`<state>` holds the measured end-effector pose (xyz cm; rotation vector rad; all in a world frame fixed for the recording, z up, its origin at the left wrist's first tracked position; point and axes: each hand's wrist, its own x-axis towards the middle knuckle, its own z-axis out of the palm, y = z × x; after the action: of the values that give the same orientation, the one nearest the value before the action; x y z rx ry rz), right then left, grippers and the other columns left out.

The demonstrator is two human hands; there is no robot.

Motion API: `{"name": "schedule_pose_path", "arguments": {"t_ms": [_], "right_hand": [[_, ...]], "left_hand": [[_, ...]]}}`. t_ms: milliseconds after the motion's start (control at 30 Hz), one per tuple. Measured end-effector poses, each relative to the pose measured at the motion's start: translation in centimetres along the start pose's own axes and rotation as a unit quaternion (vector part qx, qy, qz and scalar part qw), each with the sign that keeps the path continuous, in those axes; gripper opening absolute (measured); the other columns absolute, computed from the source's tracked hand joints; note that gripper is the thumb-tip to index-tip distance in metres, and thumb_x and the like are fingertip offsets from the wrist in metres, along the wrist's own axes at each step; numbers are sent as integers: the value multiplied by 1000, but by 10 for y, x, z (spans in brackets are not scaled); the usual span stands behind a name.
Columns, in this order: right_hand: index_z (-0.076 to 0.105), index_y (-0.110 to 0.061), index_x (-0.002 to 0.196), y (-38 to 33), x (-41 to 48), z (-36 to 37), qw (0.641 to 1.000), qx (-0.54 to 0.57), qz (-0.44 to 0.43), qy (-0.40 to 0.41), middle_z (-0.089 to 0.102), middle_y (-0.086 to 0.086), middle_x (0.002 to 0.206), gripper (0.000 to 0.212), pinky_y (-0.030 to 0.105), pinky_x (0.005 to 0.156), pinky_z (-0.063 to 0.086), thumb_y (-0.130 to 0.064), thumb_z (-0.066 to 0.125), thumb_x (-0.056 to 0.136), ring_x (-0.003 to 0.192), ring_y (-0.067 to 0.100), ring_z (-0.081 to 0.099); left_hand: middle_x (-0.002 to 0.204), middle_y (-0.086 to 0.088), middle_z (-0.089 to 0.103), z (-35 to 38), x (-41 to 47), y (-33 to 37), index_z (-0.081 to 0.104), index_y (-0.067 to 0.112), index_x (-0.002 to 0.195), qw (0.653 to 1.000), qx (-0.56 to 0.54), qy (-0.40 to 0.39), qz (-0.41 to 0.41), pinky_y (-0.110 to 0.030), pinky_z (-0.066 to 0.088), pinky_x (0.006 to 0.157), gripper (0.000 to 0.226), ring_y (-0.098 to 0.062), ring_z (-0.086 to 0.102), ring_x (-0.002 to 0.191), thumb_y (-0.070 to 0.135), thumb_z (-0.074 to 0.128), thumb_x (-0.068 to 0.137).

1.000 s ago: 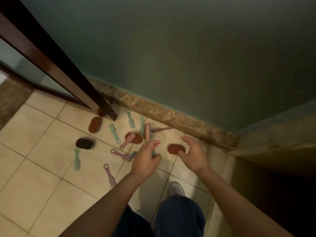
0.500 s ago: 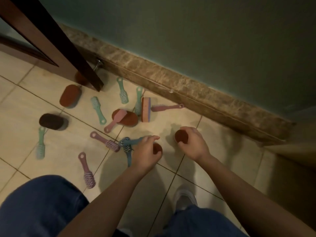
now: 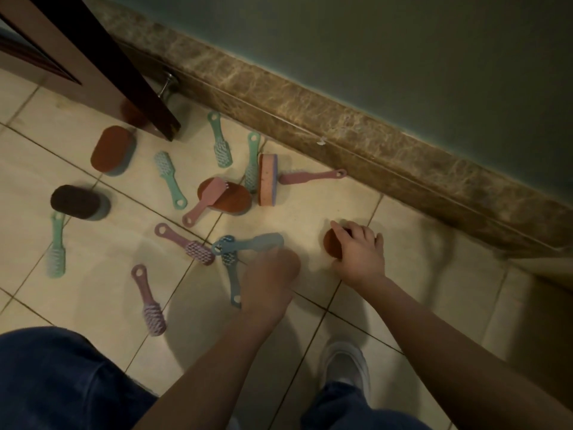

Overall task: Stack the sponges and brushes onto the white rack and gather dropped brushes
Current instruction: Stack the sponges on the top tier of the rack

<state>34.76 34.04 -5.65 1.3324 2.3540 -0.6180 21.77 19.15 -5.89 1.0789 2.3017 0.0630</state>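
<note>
Fingers [image 3: 353,232] of the right hand [image 3: 361,259] are curled down over a red-brown oval sponge [image 3: 331,247]. Same grip and same spot on the floor tiles [image 3: 310,218] as 0.5 s ago. Whether that sponge is lifted off the tile: cannot tell.

Left hand [image 3: 269,274] is motion-blurred, fingers folded under in a loose fist. A small red sponge showed at its fingertips 0.5 s ago and no longer shows. Cannot tell whether it is held or merely covered.

Just past the left knuckles, two blue brushes are crossed: the crosswise blue brush [image 3: 259,240] and the lengthwise blue brush [image 3: 231,280], its handle end beside the wrist. Contact with the fingers cannot be made out.

Farther out from the left fingers:
- lower pink brush [image 3: 148,302] and middle pink brush [image 3: 186,243]
- a pink brush propped on a flat red sponge [image 3: 235,200]
- an orange-and-purple sponge [image 3: 267,180] standing on edge, with the far pink brush [image 3: 310,176] touching it
- four green brushes [image 3: 170,178] scattered around these
- a dark brown sponge [image 3: 76,201] and a large red sponge [image 3: 111,150] near the door [image 3: 102,66]

Another reddish shape is partly hidden behind the door edge. Skirting [image 3: 372,144] runs beyond the right fingers. Jeans [image 3: 62,383] and a pale shoe [image 3: 345,361] are cut off at the bottom.
</note>
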Motion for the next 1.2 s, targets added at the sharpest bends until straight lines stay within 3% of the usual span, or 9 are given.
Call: {"name": "schedule_pose_path", "arguments": {"t_ms": [167, 300, 433, 567, 667, 800, 967, 1100, 1200], "right_hand": [[13, -33, 152, -5, -4, 10, 1000, -26, 1, 8, 33, 7, 147, 86, 50, 118, 11, -23, 60, 81, 137, 32, 22], [16, -29, 152, -7, -3, 13, 1000, -10, 16, 2, 36, 9, 145, 85, 50, 118, 15, -28, 63, 81, 137, 32, 26], [26, -20, 148, -14, -4, 5, 988, 130, 65, 51, 47, 9, 133, 88, 43, 108, 36, -42, 69, 74, 125, 30, 44], [50, -22, 123, -30, -5, -21, 953, 274, 108, 64, 45, -1, 113, 70, 33, 83, 50, -52, 69, 62, 98, 23, 60], [52, -28, 114, -37, -7, -50, 936, 318, 135, 71, 39, -6, 106, 69, 29, 73, 46, -63, 62, 55, 83, 17, 59], [52, -29, 111, -46, -24, -103, 924, 345, 137, 91, 43, -5, 108, 61, 28, 71, 45, -60, 64, 60, 70, 4, 51], [60, -29, 102, -63, -88, -187, 903, 394, 143, 93, 66, -7, 98, 50, 38, 76, 56, -54, 69, 59, 83, 14, 65], [58, -31, 103, -77, -146, -265, 892, 417, 150, 88, 68, -6, 95, 52, 41, 74, 58, -57, 68, 59, 83, 17, 67], [58, -32, 105, -86, -191, -325, 883, 435, 154, 87, 68, -6, 97, 56, 42, 74, 58, -60, 65, 57, 84, 18, 67]], "left_hand": [[145, -3, 29, 5, -1, -6, 18, 22, 148, 1000, 0, 3, 14, -38, 44, 100, 86, -23, 35, 130, 36, 71, 81], [140, -3, 33, 5, 1, -8, 20, 23, 146, 999, -35, -12, 15, -39, 45, 96, 89, -23, 38, 125, 38, 73, 76], [132, -1, 34, -7, 3, -1, 28, 24, 140, 993, -119, 11, -5, -38, 50, 84, 87, -25, 51, 112, 44, 75, 69], [127, 2, 34, -28, 11, 13, 32, 26, 134, 979, -196, 48, -6, -34, 49, 77, 85, -23, 56, 103, 41, 77, 64], [122, 6, 31, -52, 14, 27, 28, 29, 133, 972, -225, 68, -23, -36, 49, 75, 84, -24, 56, 103, 47, 74, 65], [124, 5, 32, -101, 5, 49, 31, 26, 135, 953, -284, 105, -22, -39, 51, 80, 84, -26, 55, 107, 50, 74, 66], [132, 2, 41, -186, -46, 84, 36, 25, 134, 932, -341, 122, -19, -29, 46, 84, 82, -16, 54, 109, 49, 76, 68], [131, 3, 41, -265, -96, 115, 34, 26, 135, 931, -349, 107, -12, -40, 53, 86, 84, -16, 57, 106, 50, 75, 65], [121, 14, 39, -324, -138, 139, 33, 33, 133, 938, -327, 110, -6, -33, 50, 81, 82, -10, 54, 100, 53, 74, 65]]}}
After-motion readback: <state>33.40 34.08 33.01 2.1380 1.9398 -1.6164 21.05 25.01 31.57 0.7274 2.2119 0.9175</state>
